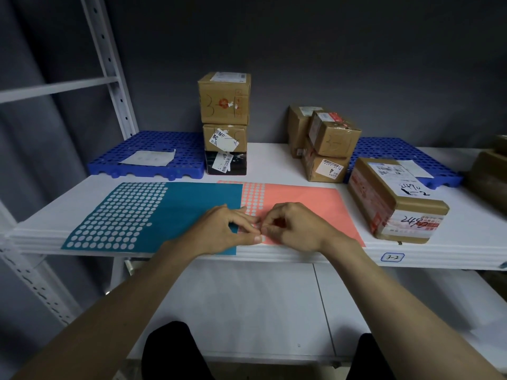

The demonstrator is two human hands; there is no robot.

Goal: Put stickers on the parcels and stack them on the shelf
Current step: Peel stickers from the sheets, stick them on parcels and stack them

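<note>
We're at the sticker sheets, both hands down on the front edge of the shelf [439, 256], and this looks like the peeling step. Our left hand [225, 229] presses its fingertips [256, 238] onto the near edge of the pink sheet [310, 204], right where it meets the teal sheet [186, 204]; those fingers are bent and bunched narrow, pinning the paper. Our right hand [290, 229] curls in tight opposite, thumb and forefinger closed to a pinch just beside the left fingertips, working at the dots. Whether a sticker has already lifted between them we cannot tell, it's too small to see.

The parcels wait beyond the fingers: the big taped parcel [395, 198] lies well off to the right of our right hand, a leaning pile of parcels [327, 149] sits farther back, and a neat stack of three [225, 124] stands straight beyond the fingertips against the wall. Two blue pallets [148, 157] flank them at the back.

Next, we judge, the pinch must lift one dot clean while the left hand keeps the sheet flat, then carry it right to the big parcel and press it down
</note>
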